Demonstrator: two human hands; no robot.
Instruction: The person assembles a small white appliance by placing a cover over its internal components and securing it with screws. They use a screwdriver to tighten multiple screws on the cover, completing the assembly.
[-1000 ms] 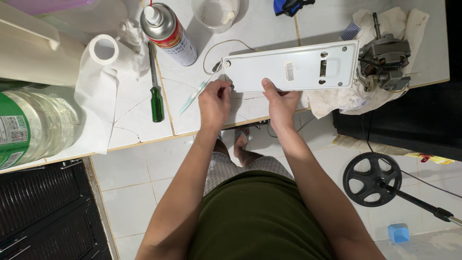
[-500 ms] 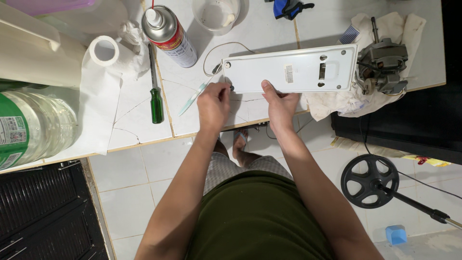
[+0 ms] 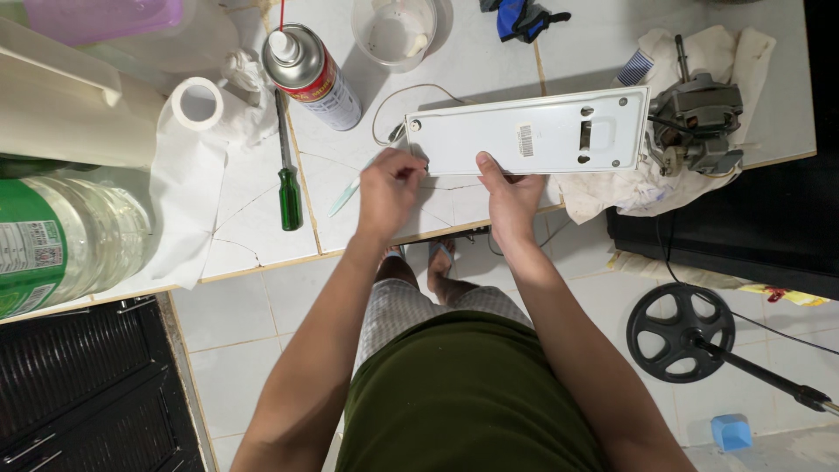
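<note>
A long white plastic panel [image 3: 559,133] with screw holes and a small slot lies flat on the white tiled counter [image 3: 489,61]. My left hand [image 3: 389,188] grips its near left corner, fingers curled at the edge. My right hand [image 3: 509,190] holds the near edge a little further right, thumb up on the panel face. A thin cable [image 3: 398,105] loops out from the panel's left end. A pale green stick [image 3: 346,196] lies just left of my left hand.
A green-handled screwdriver [image 3: 287,183], a red and silver spray can [image 3: 308,72], a paper roll [image 3: 197,105], a clear cup [image 3: 393,31] and a large water bottle [image 3: 61,240] sit left. A motor [image 3: 695,122] on a rag is right. A black fan base [image 3: 680,332] stands on the floor.
The hands and the panel stay in the same grip; the view has shifted only slightly.
</note>
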